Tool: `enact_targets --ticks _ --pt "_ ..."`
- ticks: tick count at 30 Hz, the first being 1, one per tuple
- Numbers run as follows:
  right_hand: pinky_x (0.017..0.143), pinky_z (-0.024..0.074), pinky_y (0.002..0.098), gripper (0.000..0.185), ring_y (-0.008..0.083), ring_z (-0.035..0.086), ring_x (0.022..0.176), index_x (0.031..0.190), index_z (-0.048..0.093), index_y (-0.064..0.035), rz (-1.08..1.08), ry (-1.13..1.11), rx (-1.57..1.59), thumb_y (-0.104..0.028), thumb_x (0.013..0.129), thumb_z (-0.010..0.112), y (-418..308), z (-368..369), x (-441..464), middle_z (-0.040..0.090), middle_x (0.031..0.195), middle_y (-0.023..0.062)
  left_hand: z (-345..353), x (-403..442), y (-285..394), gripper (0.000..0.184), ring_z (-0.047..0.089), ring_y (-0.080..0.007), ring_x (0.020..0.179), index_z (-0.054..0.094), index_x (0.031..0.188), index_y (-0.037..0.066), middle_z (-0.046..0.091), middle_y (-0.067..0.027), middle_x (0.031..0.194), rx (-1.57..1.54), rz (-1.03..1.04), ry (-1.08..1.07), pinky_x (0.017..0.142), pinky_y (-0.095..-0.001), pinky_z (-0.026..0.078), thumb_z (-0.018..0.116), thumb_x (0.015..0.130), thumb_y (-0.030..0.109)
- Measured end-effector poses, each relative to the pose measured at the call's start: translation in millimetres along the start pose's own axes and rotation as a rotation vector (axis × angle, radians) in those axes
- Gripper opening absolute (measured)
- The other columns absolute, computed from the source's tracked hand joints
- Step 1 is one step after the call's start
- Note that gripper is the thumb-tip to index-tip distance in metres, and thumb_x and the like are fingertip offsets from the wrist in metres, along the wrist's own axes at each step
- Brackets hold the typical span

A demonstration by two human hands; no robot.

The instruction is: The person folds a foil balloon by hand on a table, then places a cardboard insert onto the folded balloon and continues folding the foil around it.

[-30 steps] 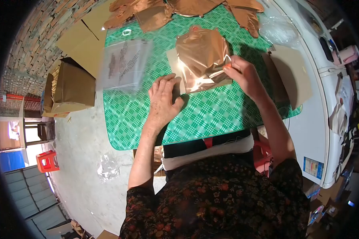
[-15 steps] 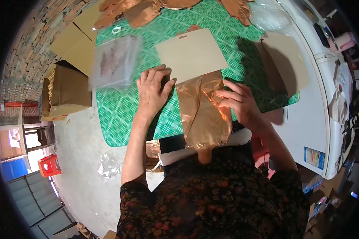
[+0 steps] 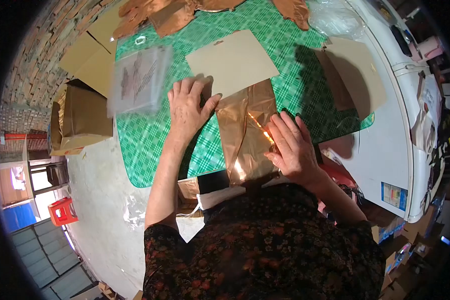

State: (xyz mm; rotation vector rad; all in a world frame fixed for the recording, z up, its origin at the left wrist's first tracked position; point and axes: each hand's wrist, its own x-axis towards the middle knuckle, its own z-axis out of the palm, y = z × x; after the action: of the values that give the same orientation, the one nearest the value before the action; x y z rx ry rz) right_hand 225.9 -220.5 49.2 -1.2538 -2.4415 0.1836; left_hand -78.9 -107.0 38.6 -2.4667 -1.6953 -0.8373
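Observation:
A beige card (image 3: 232, 62) with a small hanging slot lies on the table, its lower edge over a copper-coloured foil piece (image 3: 247, 130). This foil stretches from under the card toward my body and past the table's near edge. My left hand (image 3: 187, 110) rests at the card's lower left corner, thumb spread away from the fingers and touching near the corner. Stretched out and nearly flat, the fingers of my right hand (image 3: 292, 145) lie on the right edge of the foil, holding nothing.
Clear plastic sleeves (image 3: 137, 82) lie at the table's left, on a green checked tablecloth (image 3: 142, 145). More copper foil pieces (image 3: 172, 17) are heaped at the far edge. Another beige card (image 3: 357, 75) and clear plastic (image 3: 337, 22) are at right. A cardboard box (image 3: 87, 112) stands left.
My right hand has come down and flattened onto the foil's right side, with its fingers closer together. The foil's near end has shifted and creased. My left hand stays at the card's corner.

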Motion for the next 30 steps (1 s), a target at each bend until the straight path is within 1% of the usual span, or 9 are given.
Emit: enact_targets --ticks 4,7,8,11,12,15,16,23,30 --pt "0.127 0.0261 0.0628 0.089 0.0404 0.036 0.156 0.154 0.047 0.0080 0.088 0.057 0.034 -0.032 0.084 0.084 0 3 -2 0.043 0.162 0.0253 5 10 -7 0.050 0.058 -0.0314 0.122 0.070 0.134 0.010 0.066 -0.0092 0.135 0.035 -0.015 0.011 0.103 -0.0448 0.043 0.080 0.094 0.038" --pt "0.126 0.0232 0.0666 0.093 0.0412 0.033 0.158 0.157 0.043 0.0078 0.133 0.015 -0.018 -0.036 0.085 0.083 1 3 -2 0.039 0.165 0.0258 12 22 -8 0.053 0.058 -0.0332 0.120 0.067 0.137 0.009 0.065 -0.0122 0.135 0.143 -0.143 0.012 0.101 -0.0462 0.044 0.080 0.094 0.038" --pt "0.126 0.0224 0.0672 0.093 0.0412 0.033 0.158 0.157 0.043 0.0077 0.147 0.006 -0.017 -0.036 0.085 0.082 1 4 -3 0.039 0.165 0.0257 13 23 -4 0.052 0.058 -0.0368 0.125 0.064 0.142 0.007 0.063 -0.0166 0.139 0.117 -0.111 0.109 0.104 -0.0490 0.046 0.077 0.098 0.034" --pt "0.126 0.0204 0.0687 0.094 0.0406 0.031 0.159 0.157 0.043 0.0073 0.184 -0.016 -0.017 -0.038 0.085 0.082 0 5 -5 0.039 0.166 0.0248 -1 28 14 0.050 0.057 -0.0395 0.132 0.061 0.146 0.006 0.060 -0.0191 0.143 -0.001 0.073 0.176 0.110 -0.0511 0.044 0.071 0.102 0.028" --pt "0.126 0.0200 0.0689 0.094 0.0401 0.031 0.159 0.158 0.042 0.0070 0.186 -0.021 -0.019 -0.038 0.085 0.082 0 4 -5 0.039 0.166 0.0242 -8 25 24 0.048 0.053 -0.0406 0.141 0.058 0.149 0.005 0.058 -0.0202 0.149 -0.060 0.085 0.078 0.117 -0.0529 0.041 0.066 0.105 0.024" --pt "0.126 0.0190 0.0692 0.095 0.0384 0.031 0.160 0.158 0.042 0.0062 0.174 -0.032 -0.040 -0.039 0.085 0.082 1 2 -4 0.039 0.167 0.0224 2 8 22 0.049 0.050 -0.0400 0.145 0.057 0.150 0.004 0.055 -0.0206 0.154 -0.051 0.186 -0.034 0.122 -0.0538 0.038 0.063 0.107 0.026" --pt "0.127 0.0187 0.0692 0.095 0.0377 0.031 0.160 0.158 0.042 0.0059 0.167 -0.036 -0.049 -0.039 0.085 0.082 1 2 -3 0.039 0.167 0.0218 -1 2 26 0.053 0.044 -0.0389 0.152 0.053 0.154 0.003 0.050 -0.0210 0.161 -0.011 0.175 -0.120 0.128 -0.0539 0.032 0.060 0.108 0.029" --pt "0.128 0.0151 0.0692 0.095 0.0353 0.033 0.159 0.158 0.044 0.0049 0.130 -0.081 -0.048 -0.043 0.085 0.082 0 3 2 0.040 0.167 0.0207 13 -17 29 0.063 0.032 -0.0341 0.161 0.041 0.165 0.006 0.039 -0.0165 0.172 0.030 0.182 -0.221 0.133 -0.0533 0.020 0.048 0.113 0.041" --pt "0.128 0.0150 0.0690 0.094 0.0344 0.033 0.159 0.157 0.045 0.0048 0.108 -0.099 -0.047 -0.045 0.086 0.081 -1 3 5 0.042 0.166 0.0202 11 -18 31 0.063 0.031 -0.0328 0.161 0.040 0.166 0.010 0.036 -0.0151 0.173 0.100 0.176 -0.244 0.133 -0.0547 0.018 0.044 0.114 0.044"
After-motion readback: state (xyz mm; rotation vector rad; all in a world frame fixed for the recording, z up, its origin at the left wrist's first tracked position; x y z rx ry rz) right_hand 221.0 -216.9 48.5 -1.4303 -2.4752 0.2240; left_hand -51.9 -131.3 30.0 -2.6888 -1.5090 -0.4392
